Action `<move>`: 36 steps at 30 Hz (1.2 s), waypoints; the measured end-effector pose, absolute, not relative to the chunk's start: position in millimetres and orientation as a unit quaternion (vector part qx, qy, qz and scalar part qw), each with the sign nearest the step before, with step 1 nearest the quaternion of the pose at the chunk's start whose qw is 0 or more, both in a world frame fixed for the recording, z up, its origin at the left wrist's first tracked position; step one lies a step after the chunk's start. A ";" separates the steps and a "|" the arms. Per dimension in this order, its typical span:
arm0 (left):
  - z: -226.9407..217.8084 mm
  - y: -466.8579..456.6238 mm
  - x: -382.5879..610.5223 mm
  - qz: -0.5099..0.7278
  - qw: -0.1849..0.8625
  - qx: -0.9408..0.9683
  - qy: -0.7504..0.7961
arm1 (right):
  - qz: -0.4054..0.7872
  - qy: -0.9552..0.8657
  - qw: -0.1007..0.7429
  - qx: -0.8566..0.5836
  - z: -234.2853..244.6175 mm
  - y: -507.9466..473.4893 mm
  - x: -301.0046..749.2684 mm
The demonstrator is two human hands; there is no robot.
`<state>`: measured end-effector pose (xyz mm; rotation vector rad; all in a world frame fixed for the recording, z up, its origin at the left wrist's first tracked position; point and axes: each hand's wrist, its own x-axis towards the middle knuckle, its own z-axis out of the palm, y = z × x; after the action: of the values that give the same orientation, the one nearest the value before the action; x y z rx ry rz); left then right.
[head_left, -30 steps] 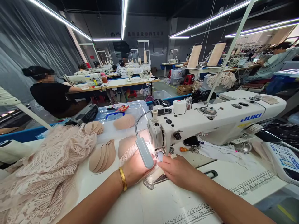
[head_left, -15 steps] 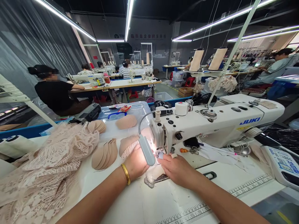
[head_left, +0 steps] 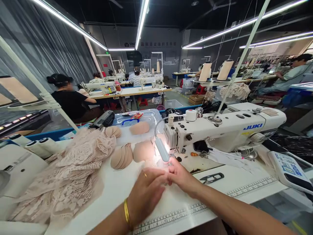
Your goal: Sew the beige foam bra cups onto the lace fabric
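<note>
In the head view my left hand [head_left: 146,191], smeared by motion, is in front of the sewing machine with its fingertips at my right hand's fingers. My right hand [head_left: 182,178] is closed in a pinch; what it holds, if anything, is hidden. Pale lace [head_left: 156,162] shows dimly in the glare behind the fingers. A grey gooseneck lamp [head_left: 162,149] shines just above them. The white JUKI sewing machine [head_left: 227,130] stands behind and to the right. Left of the lamp lie a beige cup-shaped piece [head_left: 143,151] and a fanned stack of beige pieces [head_left: 121,157].
A heap of pale lace fabric [head_left: 73,166] covers the left side of the table. Thread snips [head_left: 212,178] lie to the right of my right hand. A clear plastic lid [head_left: 153,117] holds more beige pieces behind. A control box [head_left: 290,169] sits at the right edge.
My left hand has drawn back from the lace beside the needle towards me and met my right hand. My right hand has come away from the needle area. The view has shifted left.
</note>
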<state>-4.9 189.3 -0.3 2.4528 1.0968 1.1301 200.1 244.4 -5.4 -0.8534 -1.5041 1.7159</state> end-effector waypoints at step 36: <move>14.9 156.2 23.6 0.671 0.616 0.111 0.398 | 0.681 -0.415 0.489 -0.353 -27.4 157.7 177.3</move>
<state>23.6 156.2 14.9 0.2547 0.9162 1.5443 177.3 157.7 -27.4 -0.8571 -1.0083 1.6545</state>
